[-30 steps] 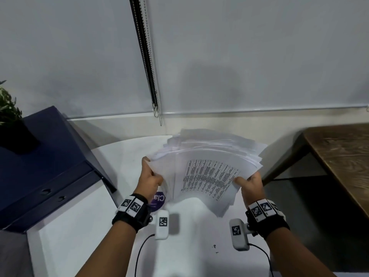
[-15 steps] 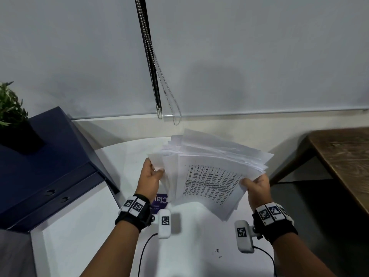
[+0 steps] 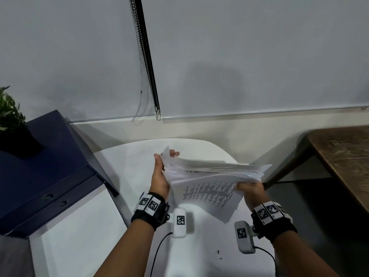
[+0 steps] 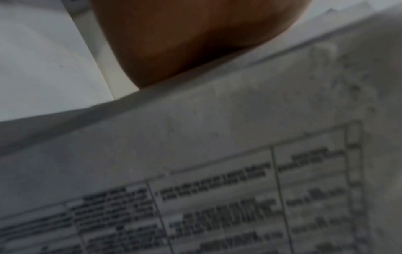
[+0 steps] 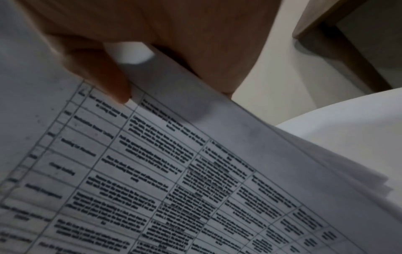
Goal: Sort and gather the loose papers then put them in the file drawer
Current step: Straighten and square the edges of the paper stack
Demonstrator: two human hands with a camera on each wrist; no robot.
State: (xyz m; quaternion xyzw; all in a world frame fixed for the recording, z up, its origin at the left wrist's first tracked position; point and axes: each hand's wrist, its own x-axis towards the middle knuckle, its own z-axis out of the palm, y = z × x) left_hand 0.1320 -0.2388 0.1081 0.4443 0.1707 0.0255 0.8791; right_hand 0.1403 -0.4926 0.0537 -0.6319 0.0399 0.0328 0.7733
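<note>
2 hands | left hand [image 3: 159,176] grip: holds paper stack [image 3: 215,174]; right hand [image 3: 250,191] grip: pinches its other edge

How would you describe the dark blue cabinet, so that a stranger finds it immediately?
Start at the white round table under the window blind. Directly left of it stands the dark blue cabinet, carrying a potted plant. It is the only blue furniture, with two round holes in its drawer fronts.

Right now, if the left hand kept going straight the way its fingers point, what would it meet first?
Probably nothing close: the left hand points past the white paper stack, over the white round table, toward the wall; depth is unclear.
</note>
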